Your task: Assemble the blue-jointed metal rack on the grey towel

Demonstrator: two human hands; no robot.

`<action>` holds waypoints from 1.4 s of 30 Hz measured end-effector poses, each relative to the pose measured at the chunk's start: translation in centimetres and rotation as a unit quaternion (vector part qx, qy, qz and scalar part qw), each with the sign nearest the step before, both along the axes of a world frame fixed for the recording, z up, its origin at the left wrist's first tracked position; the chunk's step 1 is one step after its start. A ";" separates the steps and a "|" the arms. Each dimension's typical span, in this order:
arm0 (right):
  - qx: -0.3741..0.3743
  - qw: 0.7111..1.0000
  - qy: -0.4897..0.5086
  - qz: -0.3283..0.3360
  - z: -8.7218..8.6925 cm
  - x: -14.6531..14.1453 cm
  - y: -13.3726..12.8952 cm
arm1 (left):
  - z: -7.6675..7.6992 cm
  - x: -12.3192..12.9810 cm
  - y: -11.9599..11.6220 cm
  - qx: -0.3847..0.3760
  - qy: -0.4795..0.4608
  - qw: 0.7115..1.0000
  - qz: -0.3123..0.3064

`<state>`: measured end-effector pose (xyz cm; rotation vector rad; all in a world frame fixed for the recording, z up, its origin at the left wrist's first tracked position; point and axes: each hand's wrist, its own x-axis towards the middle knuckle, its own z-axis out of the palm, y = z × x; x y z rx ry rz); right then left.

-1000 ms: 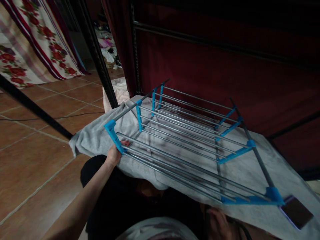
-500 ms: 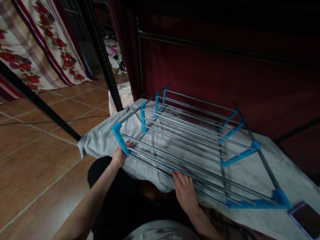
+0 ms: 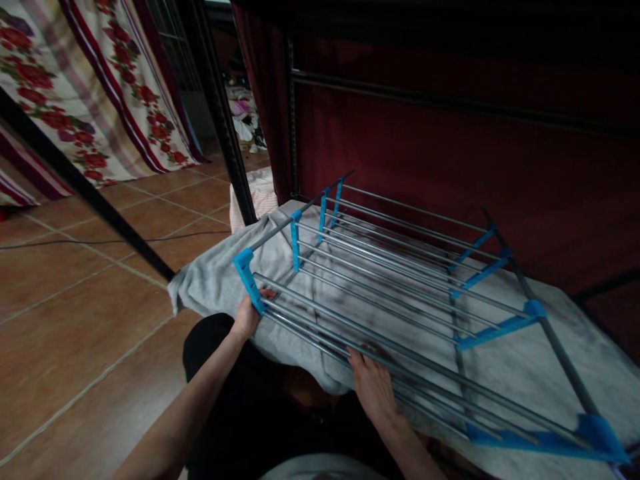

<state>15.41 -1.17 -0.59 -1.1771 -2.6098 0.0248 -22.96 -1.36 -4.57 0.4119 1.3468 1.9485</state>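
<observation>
A shoe rack (image 3: 373, 319) of grey metal tubes and blue plastic brackets lies on a grey cloth (image 3: 205, 263) in front of me. My left hand (image 3: 250, 315) is closed around its near left corner, by the lower end of a blue bracket (image 3: 249, 281); part of its fingers is hidden behind that bracket. My right hand (image 3: 373, 380) is curled over the lower front tubes near the middle, its thumb out of sight. At the far right, another blue bracket (image 3: 550, 437) joins the tube ends.
Black metal frame posts (image 3: 225, 120) stand at the left and a dark red curtain (image 3: 425, 147) hangs behind. A flowered curtain (image 3: 115, 93) hangs above the tiled floor (image 3: 90, 320), where a cable (image 3: 125, 239) runs. Clothes (image 3: 245, 113) lie in a heap farther back.
My view has shifted slightly left, so the scene sits farther right. The rack's near right end appears lower, and the phone at lower right is almost out of view. Both hands keep their places.
</observation>
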 end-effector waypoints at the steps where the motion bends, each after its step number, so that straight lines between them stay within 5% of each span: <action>1: 0.004 1.000 -0.007 -0.005 0.1 0.0 0.0 | 0.0 0.1 0.0 -0.002 0.003 1.000 0.003; 11: -0.025 0.999 0.030 0.009 2.4 -0.4 1.1 | 1.1 0.5 -0.2 -0.033 0.004 0.999 0.016; 33: -0.071 0.997 -0.009 -0.012 4.5 -0.2 -0.2 | 1.9 0.7 -0.1 -0.025 0.017 1.000 -0.009; 42: -0.110 0.993 -0.027 -0.028 6.3 -0.2 -0.4 | 1.3 0.3 -0.2 -0.045 0.018 0.999 -0.013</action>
